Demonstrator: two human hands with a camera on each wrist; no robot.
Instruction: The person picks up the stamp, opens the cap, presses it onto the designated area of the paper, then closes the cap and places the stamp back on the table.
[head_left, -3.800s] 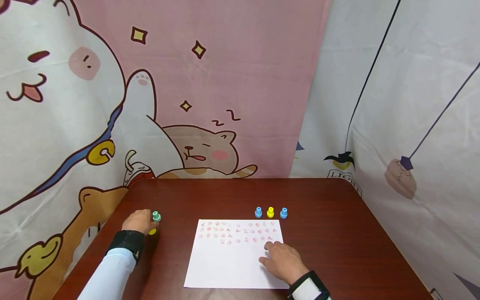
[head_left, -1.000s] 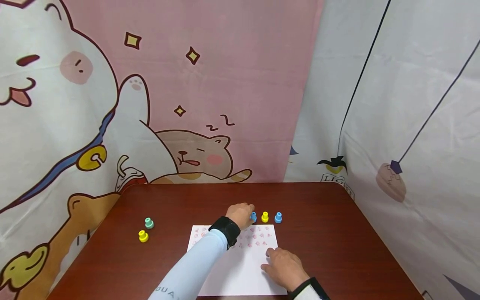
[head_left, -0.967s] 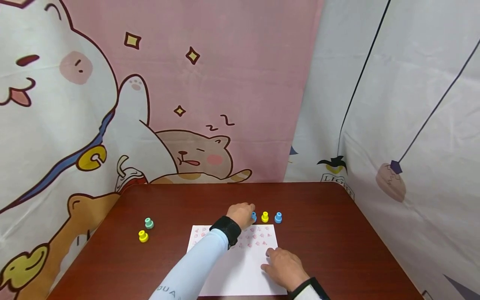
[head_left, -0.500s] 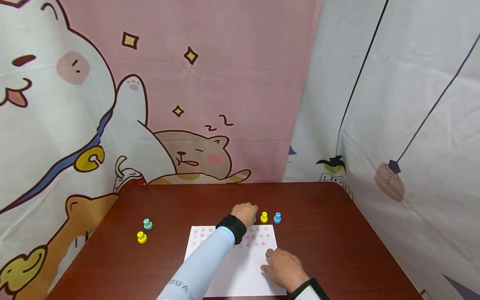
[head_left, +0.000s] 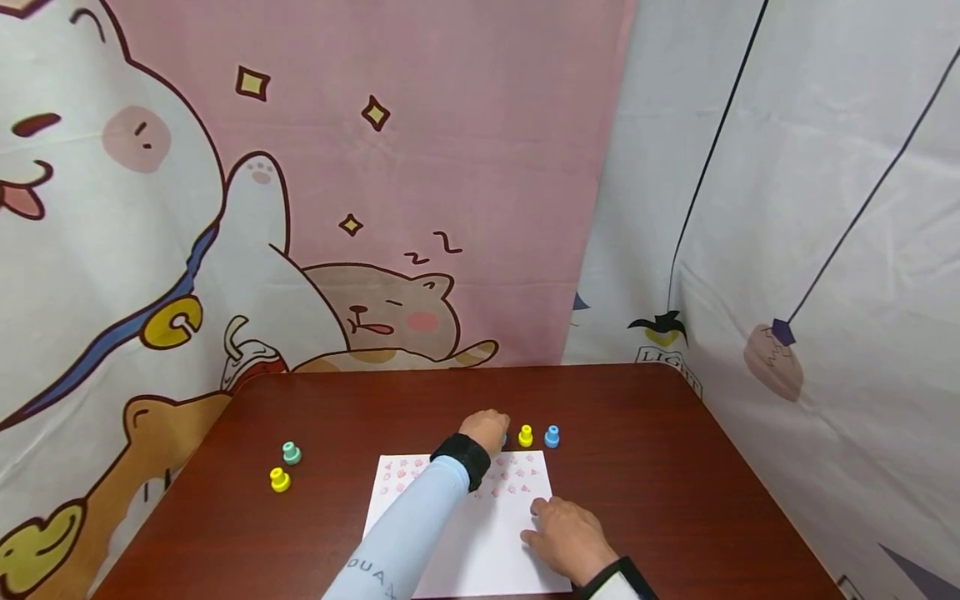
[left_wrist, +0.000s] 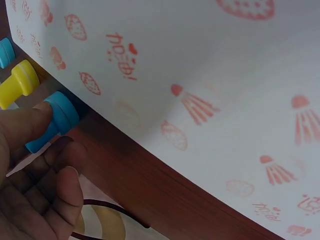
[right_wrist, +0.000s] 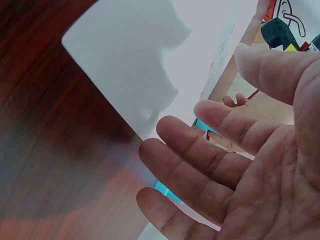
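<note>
Just beyond the paper point(head_left: 517, 542), the left hand point(head_left: 486, 430) pinches a blue stamp point(left_wrist: 63, 113); the right hand point(head_left: 572, 537), fingers loosely apart, is at the paper's right edge. Cartoon cloth point(head_left: 487, 125) hangs behind the brown table point(head_left: 675, 500). Earlier, the left hand was beside the green stamp point(head_left: 292, 453).

The head camera looks forward and down across the table point(head_left: 675, 483) toward its far edge and the cartoon backdrop point(head_left: 465, 167). The left wrist camera looks, very near, past the left hand point(head_left: 485, 432) at the blue stamp point(left_wrist: 66, 114) and printed paper sheet point(left_wrist: 175, 60); both also show in the head view. The right wrist camera faces the right hand point(right_wrist: 240, 165) closely, palm side.
</note>
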